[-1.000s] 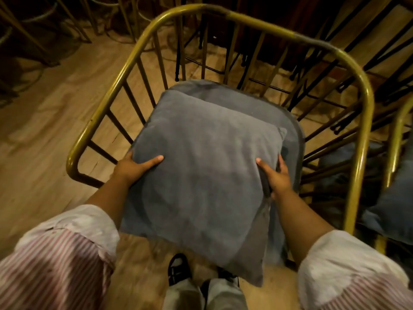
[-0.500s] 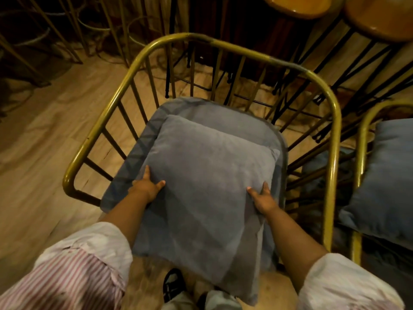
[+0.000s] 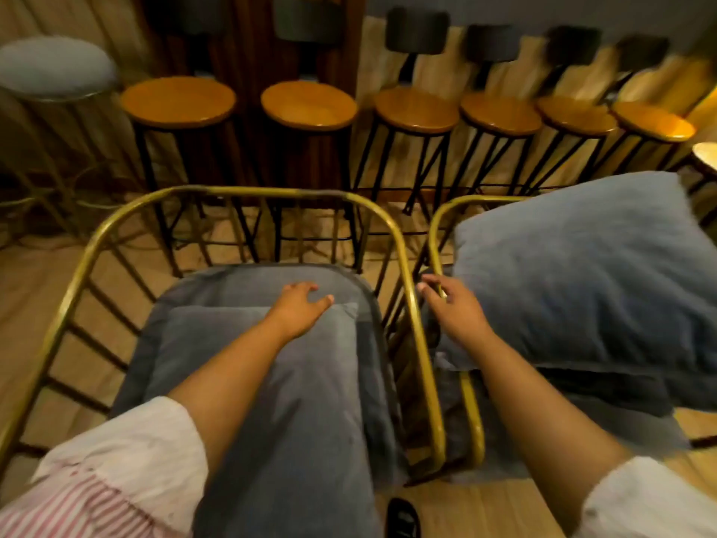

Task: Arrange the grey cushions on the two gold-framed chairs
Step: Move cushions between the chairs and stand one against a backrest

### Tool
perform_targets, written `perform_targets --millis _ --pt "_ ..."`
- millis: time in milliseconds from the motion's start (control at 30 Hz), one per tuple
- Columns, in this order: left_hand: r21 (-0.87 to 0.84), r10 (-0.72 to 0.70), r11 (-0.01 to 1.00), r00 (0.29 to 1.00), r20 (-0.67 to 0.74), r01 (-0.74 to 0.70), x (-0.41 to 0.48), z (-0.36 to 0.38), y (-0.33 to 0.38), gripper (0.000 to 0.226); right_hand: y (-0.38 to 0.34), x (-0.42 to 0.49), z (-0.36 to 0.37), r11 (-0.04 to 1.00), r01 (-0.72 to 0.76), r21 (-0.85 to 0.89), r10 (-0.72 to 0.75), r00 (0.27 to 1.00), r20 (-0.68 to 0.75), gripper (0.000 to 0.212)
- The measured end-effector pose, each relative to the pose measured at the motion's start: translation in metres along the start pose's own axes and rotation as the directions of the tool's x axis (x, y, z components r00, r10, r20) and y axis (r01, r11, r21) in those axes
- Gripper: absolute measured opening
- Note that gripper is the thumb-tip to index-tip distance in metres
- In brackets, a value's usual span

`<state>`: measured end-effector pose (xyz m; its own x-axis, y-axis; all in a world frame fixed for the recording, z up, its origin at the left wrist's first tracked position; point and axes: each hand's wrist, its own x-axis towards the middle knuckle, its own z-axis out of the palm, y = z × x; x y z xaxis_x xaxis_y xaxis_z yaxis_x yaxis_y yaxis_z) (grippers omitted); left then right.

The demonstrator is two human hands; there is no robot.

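Observation:
A grey cushion (image 3: 295,401) lies flat on the grey seat pad (image 3: 232,281) of the left gold-framed chair (image 3: 240,190). My left hand (image 3: 300,308) rests on the cushion's far edge, palm down and fingers apart, gripping nothing. My right hand (image 3: 452,308) hovers over the gap between the chairs, fingers spread, at the rail of the right gold-framed chair (image 3: 438,234). A second, larger grey cushion (image 3: 582,273) sits tilted on that right chair, its left edge just beside my right hand. The right chair's seat is mostly hidden under it.
A row of several wooden-topped bar stools (image 3: 308,104) with black legs stands just behind both chairs. A grey round stool (image 3: 54,67) is at the far left. Wooden floor (image 3: 27,289) shows on the left, and a dark shoe (image 3: 401,518) at the bottom.
Both hands have let go of the cushion's sides. It now lies on the left chair's seat. My left hand slid to its far edge, my right hand moved toward the right chair. The view tilted up.

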<state>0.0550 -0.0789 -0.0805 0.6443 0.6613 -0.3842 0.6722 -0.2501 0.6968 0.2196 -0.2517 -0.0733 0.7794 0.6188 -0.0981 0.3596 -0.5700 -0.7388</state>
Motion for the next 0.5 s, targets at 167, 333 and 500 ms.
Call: perform_targets --millis 167,333,500 --pt "-0.061 0.125 0.991 0.987 0.105 -0.119 0.019 0.051 0.101 0.055 0.030 0.047 -0.126 0.993 0.003 -0.119 -0.035 0.963 -0.266 0.039" --pt "-0.069 0.139 0.989 0.979 0.153 -0.129 0.052 0.114 0.181 0.055 0.075 0.105 -0.236 0.900 -0.298 -0.318 0.135 0.885 -0.446 0.061" --pt "-0.245 0.091 0.969 0.974 0.206 -0.039 0.081 0.181 0.241 0.058 0.159 0.116 -0.294 0.787 -0.553 -0.275 0.401 0.796 -0.454 0.106"
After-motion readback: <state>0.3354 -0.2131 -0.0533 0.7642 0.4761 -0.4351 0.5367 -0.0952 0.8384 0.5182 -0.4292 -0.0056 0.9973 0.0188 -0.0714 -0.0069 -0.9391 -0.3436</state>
